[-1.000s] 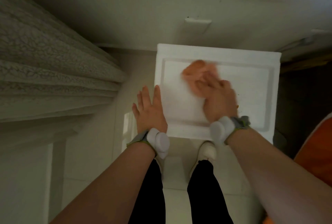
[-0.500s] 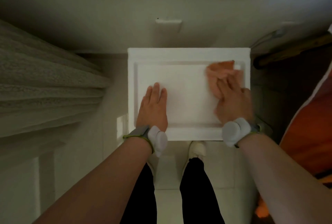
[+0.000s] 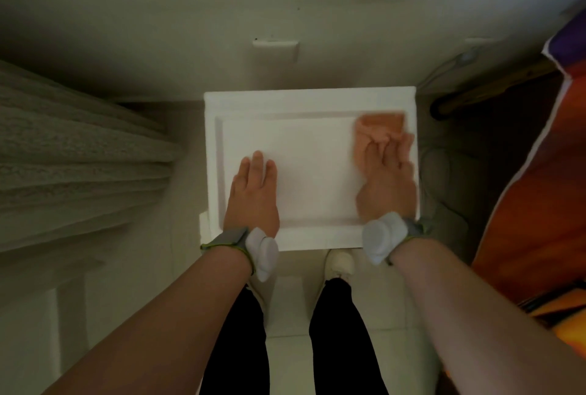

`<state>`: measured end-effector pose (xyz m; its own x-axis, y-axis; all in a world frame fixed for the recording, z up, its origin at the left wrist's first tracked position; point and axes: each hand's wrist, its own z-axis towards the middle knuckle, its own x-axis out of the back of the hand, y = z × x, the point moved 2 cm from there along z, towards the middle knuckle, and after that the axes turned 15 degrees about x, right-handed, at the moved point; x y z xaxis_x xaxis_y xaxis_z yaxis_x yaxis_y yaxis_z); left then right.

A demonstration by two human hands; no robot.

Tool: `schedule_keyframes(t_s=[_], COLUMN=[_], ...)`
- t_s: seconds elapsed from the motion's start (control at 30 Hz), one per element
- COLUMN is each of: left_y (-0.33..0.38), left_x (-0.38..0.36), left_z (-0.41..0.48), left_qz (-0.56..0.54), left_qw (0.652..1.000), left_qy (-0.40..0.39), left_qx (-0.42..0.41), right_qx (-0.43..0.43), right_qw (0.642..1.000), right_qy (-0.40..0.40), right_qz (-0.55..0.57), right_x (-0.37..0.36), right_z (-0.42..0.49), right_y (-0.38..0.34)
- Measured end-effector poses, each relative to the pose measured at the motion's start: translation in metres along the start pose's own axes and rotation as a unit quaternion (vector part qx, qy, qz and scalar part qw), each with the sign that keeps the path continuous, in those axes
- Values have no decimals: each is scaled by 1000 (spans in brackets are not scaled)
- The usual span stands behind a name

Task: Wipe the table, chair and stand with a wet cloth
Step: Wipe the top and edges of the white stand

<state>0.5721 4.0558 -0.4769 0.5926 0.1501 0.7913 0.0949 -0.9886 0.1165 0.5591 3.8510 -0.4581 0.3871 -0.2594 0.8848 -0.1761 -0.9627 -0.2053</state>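
Observation:
A small white stand (image 3: 310, 100) with a raised rim stands against the wall, seen from above. An orange cloth (image 3: 379, 126) lies at the top's far right corner. My right hand (image 3: 387, 179) presses flat on the cloth's near part, fingers spread over it. My left hand (image 3: 253, 195) rests flat and empty on the near left of the top, fingers together.
A grey curtain (image 3: 79, 166) hangs at the left. An orange and purple fabric (image 3: 545, 188) fills the right edge, with a dark wooden leg (image 3: 475, 93) behind it. My legs and a white shoe (image 3: 339, 263) are on the tiled floor below the stand.
My right hand slid the cloth from the top's middle to its far right corner. My left hand moved from the stand's left edge onto the top.

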Motion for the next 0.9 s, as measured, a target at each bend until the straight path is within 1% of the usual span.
schedule_keyframes(t_s=[0.03,0.07,0.13,0.17,0.2,0.27,0.3,0.33,0.37,0.4,0.47,0.57,0.6,0.63,0.67,0.73,0.8,0.9], left_y=[0,0,0,-1,-2,-3,-3,-1,-1,1,0,-2,-2,-1,-1,0,1,1], left_x=[0,-1,1,2,3,4,5,5,4,2,1,1,2,2,3,1,-3,-5], left_z=[0,0,1,1,2,1,0,0,0,-1,0,0,0,0,1,1,0,-1], left_qz=[10,17,15,12,7,-8,-11,-10,-9,-14,-17,-13,-16,-15,-15,-15,-13,0], left_qw=[1000,1000,1000,1000,1000,1000,1000,1000,1000,1000,1000,1000,1000,1000,1000,1000,1000,1000], left_qy=[3,3,2,0,-2,-10,-11,-12,-10,-7,0,-2,-5,-6,-5,-5,-4,0], left_qx=[0,-1,-4,-6,-10,-10,-10,-12,-14,-11,-6,-14,-15,-16,-16,-13,-11,-1], right_qx=[5,38,154,184,180,91,37,-4,-20,-8,52,218,253,255,228,139,72,-4], right_qw=[999,997,986,981,983,994,997,999,999,998,994,971,962,962,968,983,990,989], right_qy=[-32,-50,-34,-28,-31,-59,-61,-51,-38,-31,-56,-95,-97,-100,-101,-110,-108,-135], right_qz=[15,33,50,44,26,-23,-25,-8,23,50,80,38,24,7,-13,-40,-60,-52], right_x=[-5,-11,-19,-16,-13,-5,2,5,7,9,6,-1,-1,2,5,11,17,4], right_z=[-10,-20,-38,-37,-28,-4,10,22,31,34,31,1,-7,-11,-11,-11,-18,-45], right_y=[-15,-32,-54,-54,-44,-11,5,15,17,10,-21,-59,-57,-47,-31,9,33,14])
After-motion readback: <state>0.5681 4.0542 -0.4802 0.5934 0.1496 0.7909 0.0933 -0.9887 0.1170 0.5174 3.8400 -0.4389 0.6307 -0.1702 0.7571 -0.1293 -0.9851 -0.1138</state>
